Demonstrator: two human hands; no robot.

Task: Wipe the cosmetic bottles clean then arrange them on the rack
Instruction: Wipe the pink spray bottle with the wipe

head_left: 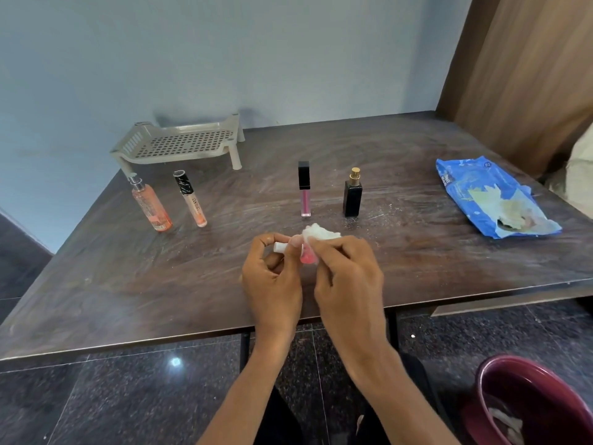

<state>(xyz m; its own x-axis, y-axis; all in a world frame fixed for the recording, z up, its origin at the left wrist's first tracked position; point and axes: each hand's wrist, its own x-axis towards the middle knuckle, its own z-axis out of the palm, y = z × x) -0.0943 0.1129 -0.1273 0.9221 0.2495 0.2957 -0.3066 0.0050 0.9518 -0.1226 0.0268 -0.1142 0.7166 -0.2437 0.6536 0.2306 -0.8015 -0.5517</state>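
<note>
My left hand [272, 277] grips a small pink bottle [308, 256] with a white cap, held sideways above the table. My right hand [348, 274] presses a crumpled white wipe [321, 234] against the bottle's body. Further back stand an orange pump bottle [150, 205], a peach tube with a black cap [191, 199], a pink lip gloss with a black cap [304, 189] and a black perfume bottle with a gold sprayer [353, 194]. The beige perforated rack [179, 144] sits at the back left with nothing on it.
A torn blue wipes packet [487, 194] lies at the right of the dark wooden table [128, 284]. A maroon bin [539, 399] holding used wipes stands on the floor at lower right. A wooden panel rises at the back right.
</note>
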